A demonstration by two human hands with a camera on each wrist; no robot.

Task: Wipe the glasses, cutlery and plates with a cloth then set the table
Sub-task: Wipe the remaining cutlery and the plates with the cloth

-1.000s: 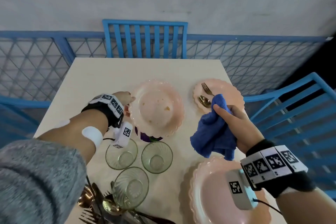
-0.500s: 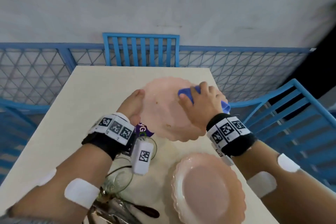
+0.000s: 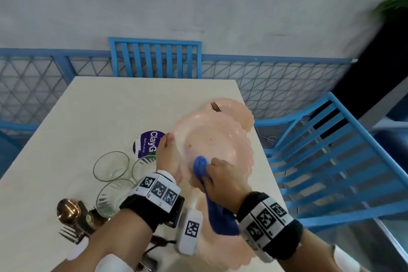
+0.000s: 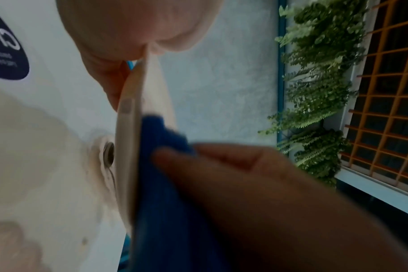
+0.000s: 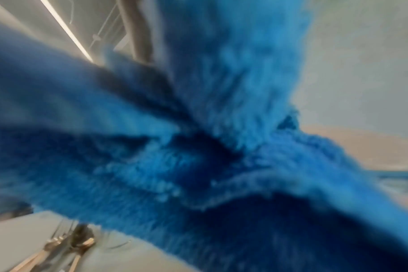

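Blue railing and chairs ring the pale table (image 3: 66, 117). On its left lie spoons and a fork (image 3: 70, 216) beside three glasses (image 3: 111, 169). My left hand (image 3: 169, 159) pinches the rim of a pink plate (image 3: 218, 137), held tilted above the table. My right hand (image 3: 223, 180) grips a blue cloth (image 3: 201, 166), fingers curled, pressing it against the plate's near side. Two more plates sit beyond and below.
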